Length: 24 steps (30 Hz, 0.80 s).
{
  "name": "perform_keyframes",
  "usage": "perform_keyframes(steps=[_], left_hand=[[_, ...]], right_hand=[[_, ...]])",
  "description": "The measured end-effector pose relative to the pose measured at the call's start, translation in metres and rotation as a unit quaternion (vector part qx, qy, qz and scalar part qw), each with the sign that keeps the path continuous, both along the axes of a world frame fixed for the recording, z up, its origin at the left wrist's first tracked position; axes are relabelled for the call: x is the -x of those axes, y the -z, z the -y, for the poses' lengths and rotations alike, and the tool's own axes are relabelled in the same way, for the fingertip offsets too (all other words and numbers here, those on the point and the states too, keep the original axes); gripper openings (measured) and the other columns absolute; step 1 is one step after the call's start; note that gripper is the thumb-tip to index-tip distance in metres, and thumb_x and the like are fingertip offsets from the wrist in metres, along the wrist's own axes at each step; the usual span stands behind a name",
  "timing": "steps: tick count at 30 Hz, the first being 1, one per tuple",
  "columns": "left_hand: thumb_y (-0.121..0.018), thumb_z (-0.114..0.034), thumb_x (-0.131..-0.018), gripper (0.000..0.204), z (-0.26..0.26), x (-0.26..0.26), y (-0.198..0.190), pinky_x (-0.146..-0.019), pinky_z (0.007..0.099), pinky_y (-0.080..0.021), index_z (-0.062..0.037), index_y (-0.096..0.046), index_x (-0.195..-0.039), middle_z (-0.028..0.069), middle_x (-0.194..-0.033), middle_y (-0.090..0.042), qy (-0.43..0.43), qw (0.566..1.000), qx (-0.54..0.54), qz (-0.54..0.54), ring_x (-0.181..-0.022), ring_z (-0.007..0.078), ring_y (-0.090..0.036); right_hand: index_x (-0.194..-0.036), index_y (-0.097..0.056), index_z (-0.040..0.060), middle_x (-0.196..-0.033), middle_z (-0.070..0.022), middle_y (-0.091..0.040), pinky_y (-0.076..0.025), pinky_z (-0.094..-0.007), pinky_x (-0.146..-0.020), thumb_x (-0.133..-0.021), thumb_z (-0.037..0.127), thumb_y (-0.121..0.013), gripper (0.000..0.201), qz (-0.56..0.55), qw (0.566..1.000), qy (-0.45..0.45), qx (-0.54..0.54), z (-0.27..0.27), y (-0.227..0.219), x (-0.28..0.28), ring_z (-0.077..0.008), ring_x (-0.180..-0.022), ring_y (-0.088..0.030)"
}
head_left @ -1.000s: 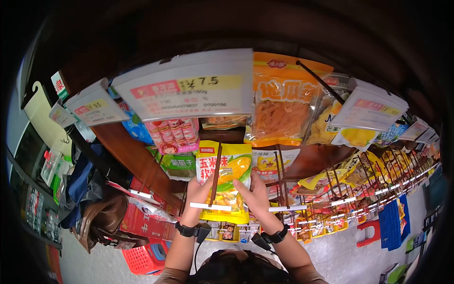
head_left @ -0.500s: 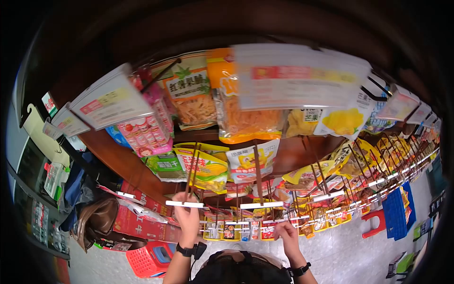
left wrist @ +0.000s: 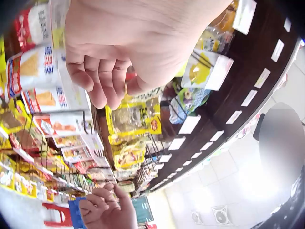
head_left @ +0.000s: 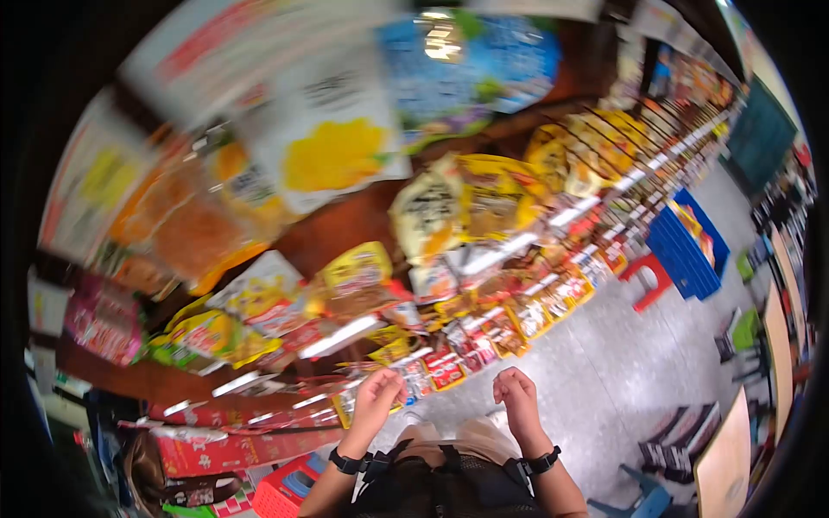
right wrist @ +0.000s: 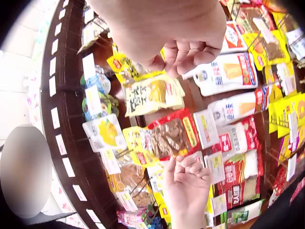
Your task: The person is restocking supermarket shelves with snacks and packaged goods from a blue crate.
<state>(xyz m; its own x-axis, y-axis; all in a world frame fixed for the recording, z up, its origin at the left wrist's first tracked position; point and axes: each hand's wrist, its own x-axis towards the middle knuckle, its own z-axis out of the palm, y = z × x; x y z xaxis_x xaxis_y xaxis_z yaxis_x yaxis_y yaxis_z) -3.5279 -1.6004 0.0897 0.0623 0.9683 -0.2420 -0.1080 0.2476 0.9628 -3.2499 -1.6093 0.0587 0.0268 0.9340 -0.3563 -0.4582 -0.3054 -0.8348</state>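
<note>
Both hands are empty in the head view, held at waist height before the rack. The left hand point(head_left: 378, 402) has loosely curled fingers, nearest to the small packets point(head_left: 418, 380) on the lower rack. Apart from it, the right hand point(head_left: 520, 401) hangs over the floor, fingers also loosely bent. A yellow-green bag point(head_left: 207, 335) hangs at the left, beside a white-and-yellow bag point(head_left: 263, 293). In the left wrist view the left hand point(left wrist: 136, 45) touches nothing that shows. The right wrist view has the right hand point(right wrist: 164, 31) with bent fingers in front of hanging snack bags.
Rows of bagged snacks on hooks run to the upper right, with white price tags point(head_left: 341, 335) jutting out. A red stool point(head_left: 648, 281) and a blue basket point(head_left: 689, 246) stand on the grey floor point(head_left: 596, 371). A red basket point(head_left: 285, 490) is low at the left.
The yellow corn bag, held in both hands a second ago, hangs on the rack. Both hands have let go and drawn back. The head view has swung right along the shelves.
</note>
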Motion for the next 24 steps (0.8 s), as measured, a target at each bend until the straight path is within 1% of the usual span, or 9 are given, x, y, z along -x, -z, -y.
perform_keyframes(steps=[1,5,8,10,13,17,20,22,24], left_hand=[[-0.056,-0.018,-0.101,0.016,-0.012,-0.028,-0.003,-0.067,0.0234,-0.048,-0.0043,-0.060,-0.093,0.0020,-0.080,-0.064,0.020,0.999,0.021,0.023,-0.072,0.0085,-0.060],[-0.052,-0.021,-0.101,0.021,-0.051,-0.140,-0.001,-0.067,0.0233,-0.045,-0.0048,-0.061,-0.090,0.0023,-0.080,-0.064,0.109,0.992,0.061,0.029,-0.071,0.0093,-0.059],[-0.052,-0.022,-0.101,0.023,-0.076,-0.223,0.011,-0.066,0.0234,-0.045,-0.0048,-0.061,-0.090,0.0023,-0.079,-0.064,0.168,0.982,0.076,0.032,-0.071,0.0093,-0.059],[-0.051,-0.022,-0.101,0.023,-0.090,-0.278,0.018,-0.066,0.0230,-0.046,-0.0048,-0.061,-0.090,0.0023,-0.079,-0.064,0.199,0.975,0.093,0.037,-0.070,0.0092,-0.059],[-0.052,-0.022,-0.101,0.021,-0.106,-0.353,0.019,-0.066,0.0217,-0.045,-0.0053,-0.061,-0.092,0.0014,-0.080,-0.063,0.238,0.960,0.135,0.055,-0.071,0.0081,-0.058],[-0.052,-0.022,-0.101,0.019,-0.127,-0.433,0.017,-0.067,0.0208,-0.045,-0.0065,-0.061,-0.092,0.0006,-0.081,-0.063,0.295,0.943,0.146,0.041,-0.072,0.0079,-0.058],[-0.053,-0.022,-0.101,0.019,-0.148,-0.487,0.031,-0.067,0.0214,-0.045,-0.0067,-0.062,-0.093,0.0003,-0.081,-0.063,0.335,0.932,0.133,0.028,-0.072,0.0080,-0.058],[-0.053,-0.022,-0.101,0.019,-0.166,-0.523,0.049,-0.067,0.0218,-0.045,-0.0062,-0.062,-0.094,0.0005,-0.081,-0.063,0.357,0.918,0.171,0.032,-0.072,0.0084,-0.058],[-0.053,-0.022,-0.101,0.019,-0.189,-0.567,0.063,-0.066,0.0217,-0.044,-0.0063,-0.062,-0.094,0.0007,-0.080,-0.063,0.372,0.912,0.172,0.028,-0.071,0.0086,-0.058]], right_hand=[[-0.083,-0.057,0.0069,-0.070,-0.0015,-0.054,-0.039,-0.0251,-0.060,-0.094,0.016,-0.054,0.015,-0.003,0.999,0.031,0.017,0.002,0.005,-0.026,-0.0105,-0.063,-0.051],[-0.084,-0.058,0.0073,-0.069,-0.0010,-0.053,-0.040,-0.0248,-0.059,-0.095,0.017,-0.054,0.015,-0.010,0.988,0.149,0.049,0.015,0.027,-0.137,-0.0108,-0.060,-0.049],[-0.084,-0.058,0.0072,-0.068,-0.0004,-0.053,-0.039,-0.0250,-0.059,-0.095,0.019,-0.054,0.017,-0.004,0.975,0.215,0.062,0.025,0.038,-0.222,-0.0103,-0.059,-0.049],[-0.085,-0.058,0.0068,-0.068,0.0000,-0.053,-0.039,-0.0252,-0.059,-0.096,0.021,-0.054,0.018,-0.015,0.964,0.257,0.066,0.031,0.037,-0.275,-0.0100,-0.059,-0.048],[-0.086,-0.059,0.0071,-0.072,-0.0006,-0.056,-0.040,-0.0239,-0.058,-0.095,0.020,-0.056,0.016,-0.024,0.945,0.325,0.033,0.043,0.031,-0.346,-0.0091,-0.060,-0.048],[-0.085,-0.058,0.0066,-0.071,-0.0003,-0.054,-0.040,-0.0247,-0.058,-0.095,0.018,-0.054,0.015,-0.045,0.906,0.420,0.030,0.059,0.025,-0.408,-0.0094,-0.060,-0.048],[-0.085,-0.057,0.0068,-0.070,-0.0003,-0.054,-0.040,-0.0251,-0.058,-0.095,0.017,-0.053,0.015,-0.053,0.891,0.449,0.038,0.061,0.041,-0.441,-0.0099,-0.060,-0.048],[-0.085,-0.057,0.0068,-0.071,-0.0003,-0.054,-0.041,-0.0252,-0.058,-0.095,0.017,-0.053,0.015,-0.077,0.886,0.455,0.043,0.056,0.052,-0.459,-0.0102,-0.060,-0.048],[-0.086,-0.057,0.0069,-0.071,-0.0004,-0.054,-0.041,-0.0252,-0.058,-0.095,0.017,-0.053,0.014,-0.098,0.879,0.463,0.050,0.042,0.062,-0.485,-0.0105,-0.060,-0.048]])
